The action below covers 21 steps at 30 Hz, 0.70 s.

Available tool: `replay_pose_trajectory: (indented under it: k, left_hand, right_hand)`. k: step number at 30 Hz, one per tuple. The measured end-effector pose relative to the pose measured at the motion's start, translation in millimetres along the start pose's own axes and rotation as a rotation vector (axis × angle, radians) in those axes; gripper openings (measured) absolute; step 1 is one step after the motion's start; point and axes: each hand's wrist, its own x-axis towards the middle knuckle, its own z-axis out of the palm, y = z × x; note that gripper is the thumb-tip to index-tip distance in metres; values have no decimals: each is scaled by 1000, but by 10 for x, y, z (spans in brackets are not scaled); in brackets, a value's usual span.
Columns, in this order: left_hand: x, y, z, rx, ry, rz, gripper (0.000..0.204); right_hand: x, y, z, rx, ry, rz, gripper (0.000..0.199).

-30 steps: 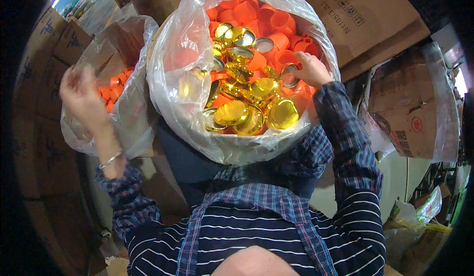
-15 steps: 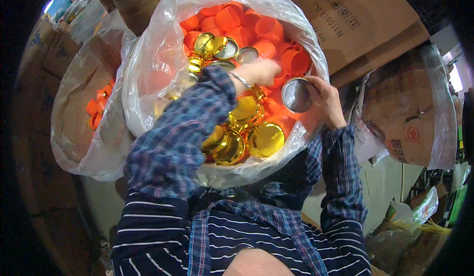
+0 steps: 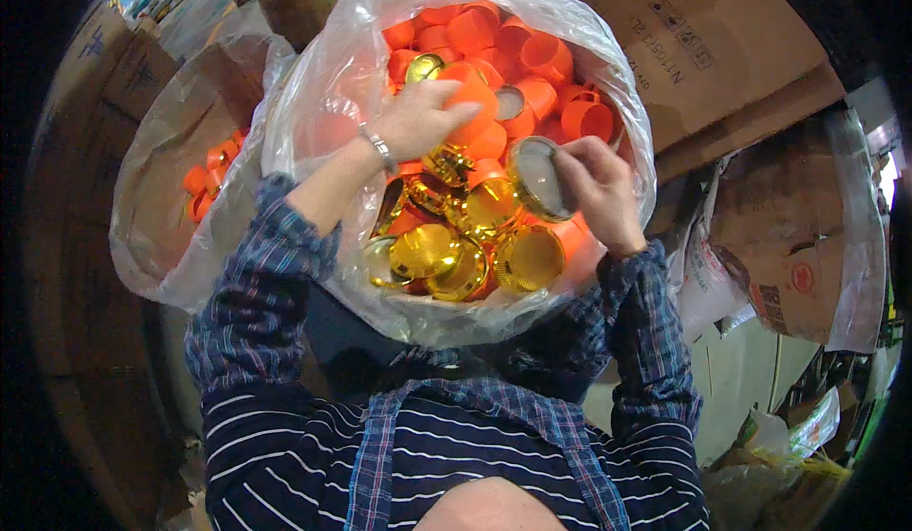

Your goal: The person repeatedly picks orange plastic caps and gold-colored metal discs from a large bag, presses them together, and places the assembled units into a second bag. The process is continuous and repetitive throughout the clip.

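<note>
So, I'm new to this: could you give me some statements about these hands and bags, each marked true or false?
1. The left hand is at the large plastic bag. True.
2. The right hand holds a round lid. True.
3. Bracelets show on both wrists. False: a bracelet shows only on the left.
4. Gold lids and orange cups lie in the large plastic bag. True.
5. The other bag contains only blue pieces. False: orange pieces lie in that smaller bag.

Two plastic bags (image 3: 320,85) — two hands (image 3: 605,192), one bracelet (image 3: 379,148)
</note>
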Motion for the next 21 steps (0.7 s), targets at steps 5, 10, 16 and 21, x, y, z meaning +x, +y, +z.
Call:
replay_pose_trajectory:
  k: [5,10,16,21]
  left_hand:
    - [-1038,214,-238,-1044,486,-283,29]
    - [-1657,452,-86,-1693,688,-251,40]
    - [-1686,815,202,-1932,623,-291,46]
    - [-1689,1039,312,-1917,607,-321,46]
  right_hand:
    - [48,-149,529,-911,-284,-291,20]
    - [40,-293,599,-679,-12,-466,12]
    - [-298,-710,836,-114,273,-288,17]
    - [-750,-811,1174,43,90,-578,44]
